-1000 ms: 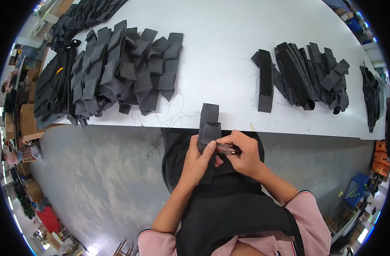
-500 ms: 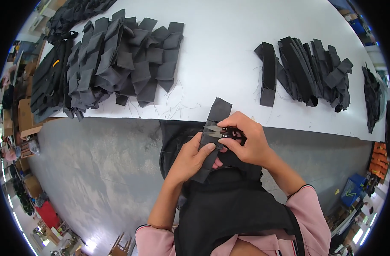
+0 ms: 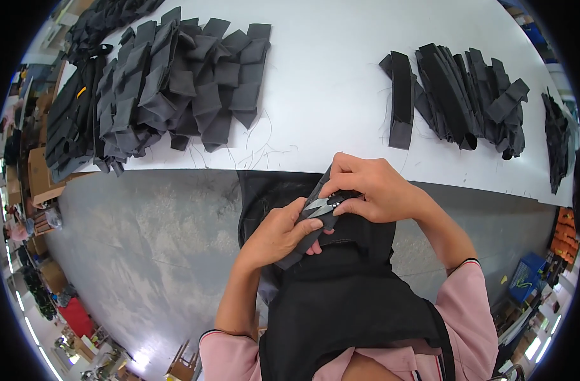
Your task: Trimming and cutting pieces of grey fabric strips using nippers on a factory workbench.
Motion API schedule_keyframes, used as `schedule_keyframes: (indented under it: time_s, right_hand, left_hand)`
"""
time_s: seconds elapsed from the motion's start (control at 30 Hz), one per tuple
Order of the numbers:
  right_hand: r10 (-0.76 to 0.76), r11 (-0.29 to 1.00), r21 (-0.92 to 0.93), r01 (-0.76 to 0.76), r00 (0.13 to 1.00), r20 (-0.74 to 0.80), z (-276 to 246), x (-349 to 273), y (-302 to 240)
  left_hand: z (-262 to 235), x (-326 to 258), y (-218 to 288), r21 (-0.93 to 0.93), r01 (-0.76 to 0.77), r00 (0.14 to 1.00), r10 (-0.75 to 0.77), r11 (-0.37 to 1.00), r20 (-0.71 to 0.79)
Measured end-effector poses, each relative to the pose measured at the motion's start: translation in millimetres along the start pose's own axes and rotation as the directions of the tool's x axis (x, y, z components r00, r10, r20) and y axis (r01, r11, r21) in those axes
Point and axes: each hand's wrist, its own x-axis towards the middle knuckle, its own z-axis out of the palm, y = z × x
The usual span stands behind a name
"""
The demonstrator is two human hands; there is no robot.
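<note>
Trimming is the step in hand: the left hand (image 3: 274, 235) clamps the dark fabric strip (image 3: 315, 219) near the white surface (image 3: 328, 95) edge, while the right hand (image 3: 372, 190) pinches thread snips (image 3: 321, 204) closed on it. Next likely requires locating remaining loose threads.

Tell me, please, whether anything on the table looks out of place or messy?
Only small things. Loose threads lie scattered on the white table below the left pile of dark fabric pieces, which is fanned unevenly. One piece lies apart from the right pile. Nothing looks damaged or spilled.
</note>
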Motion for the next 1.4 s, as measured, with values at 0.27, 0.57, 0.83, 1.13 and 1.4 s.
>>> schedule_keyframes:
  time_s: [0.27,0.57,0.83,1.13,1.4]
  right_hand:
    - [-0.146,0.988,-0.056,0.146,0.989,0.014,0,1,3]
    - [-0.194,0.981,0.007,0.194,0.979,0.063,-4,0,10]
    - [-0.201,0.979,0.065,0.195,0.974,0.103,-4,1,14]
    - [-0.101,0.964,0.26,0.051,0.978,0.18,-8,-2,18]
    - [-0.057,0.98,0.191,0.055,0.998,0.008,3,-7,17]
  left_hand:
    - [-2,0,1,0.002,0.016,0.998,-0.016,1.0,0.062]
    - [-4,0,-3,-0.109,0.058,0.984,-0.038,0.992,0.174]
    - [-7,0,-5,-0.099,0.074,0.971,-0.049,0.992,0.234]
    - [-4,0,-3,-0.091,0.07,0.954,-0.04,0.993,0.298]
    - [-7,-1,-3,-0.089,0.044,0.972,-0.022,0.995,0.233]
